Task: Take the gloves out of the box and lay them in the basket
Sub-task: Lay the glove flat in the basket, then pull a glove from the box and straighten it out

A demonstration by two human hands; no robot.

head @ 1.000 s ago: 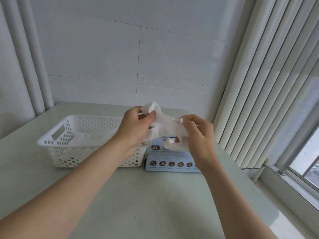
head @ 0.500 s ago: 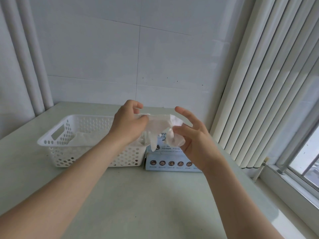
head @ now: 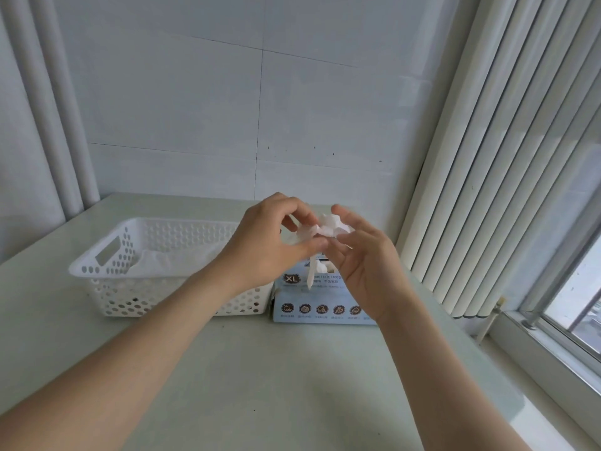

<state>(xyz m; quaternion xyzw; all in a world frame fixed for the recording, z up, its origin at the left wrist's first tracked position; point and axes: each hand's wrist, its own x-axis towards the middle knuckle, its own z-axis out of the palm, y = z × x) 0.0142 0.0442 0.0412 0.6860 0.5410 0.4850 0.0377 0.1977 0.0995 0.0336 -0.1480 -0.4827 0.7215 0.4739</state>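
A crumpled thin white glove (head: 325, 227) hangs in the air above the light blue glove box (head: 320, 304), one finger of it dangling down. My left hand (head: 270, 245) pinches the glove's left side between thumb and fingers. My right hand (head: 361, 258) holds its right side, palm turned toward me, fingers partly spread. The white perforated basket (head: 107, 271) stands left of the box, touching it, with white gloves (head: 162, 258) lying inside.
Basket and box stand on a pale green table (head: 260, 369) against a tiled wall. Vertical blinds (head: 504, 157) and a window sill run along the right. White pipes (head: 61, 125) stand in the back left corner.
The glove was stretched between both hands; it is now bunched into a smaller wad. Both hands have come closer together and my right hand has opened its fingers more.
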